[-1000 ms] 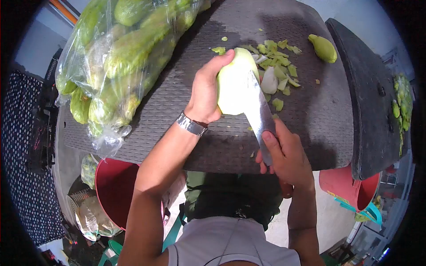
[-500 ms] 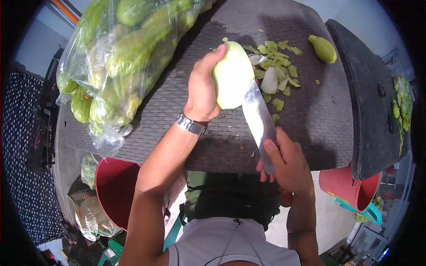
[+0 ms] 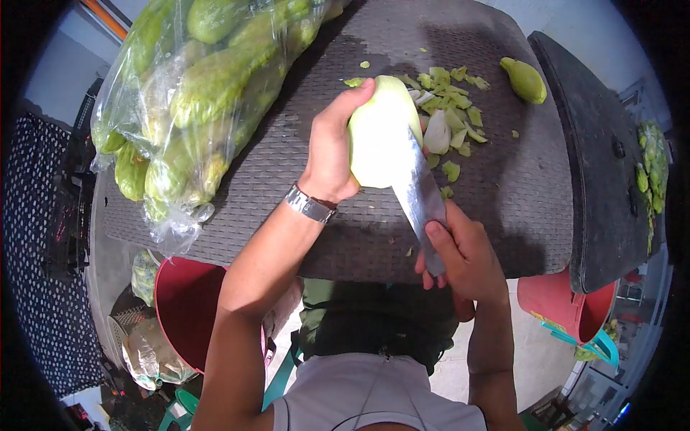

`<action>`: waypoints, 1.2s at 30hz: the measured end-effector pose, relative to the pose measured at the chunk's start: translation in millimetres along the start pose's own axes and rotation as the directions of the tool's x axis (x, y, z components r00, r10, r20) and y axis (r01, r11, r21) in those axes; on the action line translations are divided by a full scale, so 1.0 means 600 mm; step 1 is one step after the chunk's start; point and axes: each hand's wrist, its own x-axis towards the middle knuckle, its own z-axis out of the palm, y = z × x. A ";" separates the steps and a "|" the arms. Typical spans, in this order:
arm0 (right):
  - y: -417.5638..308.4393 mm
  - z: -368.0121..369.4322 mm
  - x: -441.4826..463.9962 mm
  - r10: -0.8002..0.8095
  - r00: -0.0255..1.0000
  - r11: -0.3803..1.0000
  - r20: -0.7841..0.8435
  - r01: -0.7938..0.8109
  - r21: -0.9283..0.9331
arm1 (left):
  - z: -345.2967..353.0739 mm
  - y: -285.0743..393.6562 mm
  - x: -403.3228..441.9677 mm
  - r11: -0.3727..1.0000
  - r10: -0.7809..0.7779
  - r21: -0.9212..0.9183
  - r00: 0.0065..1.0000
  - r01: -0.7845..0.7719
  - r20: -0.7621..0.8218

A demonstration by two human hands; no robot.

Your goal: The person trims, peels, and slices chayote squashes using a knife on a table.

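My left hand [image 3: 332,144] is wrapped around a pale, peeled green papaya [image 3: 381,136], thumb along its upper left edge and fingers hidden behind it. Bright light washes out the fruit's surface. Gripped by its handle in my right hand [image 3: 463,251] is a broad-bladed knife [image 3: 419,190], slanting up and left. The blade's tip end lies against the papaya's right side. Just right of the fruit, green peelings [image 3: 449,100] are scattered with a whitish piece [image 3: 437,133] among them.
A clear plastic bag [image 3: 208,93] full of green fruit covers the table's left side. One small green fruit [image 3: 525,80] lies at the upper right of the dark woven-pattern table [image 3: 287,237]. Red buckets [image 3: 188,302] stand below both sides. A dark panel [image 3: 589,158] adjoins the right edge.
The papaya has shifted slightly down and right in my left hand. The blade has moved further over its face. A fresh peeling shows on the table beyond my left thumb.
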 end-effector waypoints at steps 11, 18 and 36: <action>-0.001 -0.002 -0.010 -0.030 0.998 0.999 -0.053 0.028 -0.045 | -0.009 -0.011 0.009 0.996 0.055 0.064 0.998 -0.055 0.002; 0.001 -0.007 -0.018 -0.013 0.998 0.997 -0.060 0.009 -0.071 | -0.008 -0.002 0.006 0.991 0.097 0.098 0.995 -0.095 -0.011; 0.007 -0.039 0.008 -0.023 0.996 0.999 0.090 0.025 -0.021 | 0.000 -0.011 0.003 0.995 -0.056 0.094 0.993 0.046 0.109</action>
